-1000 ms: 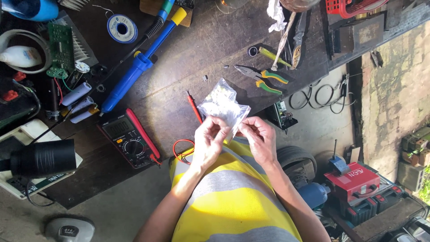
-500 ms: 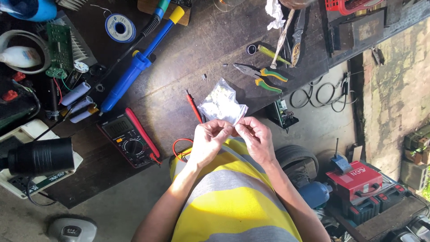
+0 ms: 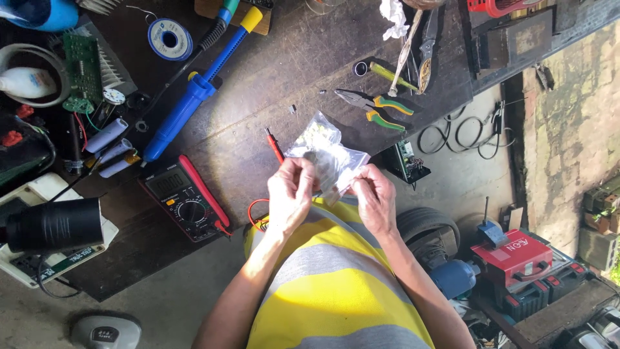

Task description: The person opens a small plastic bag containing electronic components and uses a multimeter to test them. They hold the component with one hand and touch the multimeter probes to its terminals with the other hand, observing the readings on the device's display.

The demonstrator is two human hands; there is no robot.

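1. Multimeter (image 3: 183, 201) and its red probe (image 3: 274, 145) lie on the dark worktop (image 3: 284, 71) just left of the work — a stray elbow could drag the leads.
2. Left hand (image 3: 290, 194) and right hand (image 3: 374, 199), close together, pinch a clear plastic bag (image 3: 326, 155) of small parts over the worktop edge — a slipped grip could scatter them.
3. Green-handled pliers (image 3: 374, 110) lie near.

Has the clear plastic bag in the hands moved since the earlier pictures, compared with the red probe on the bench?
No. The clear plastic bag lies just right of the red probe as before, held by both hands.
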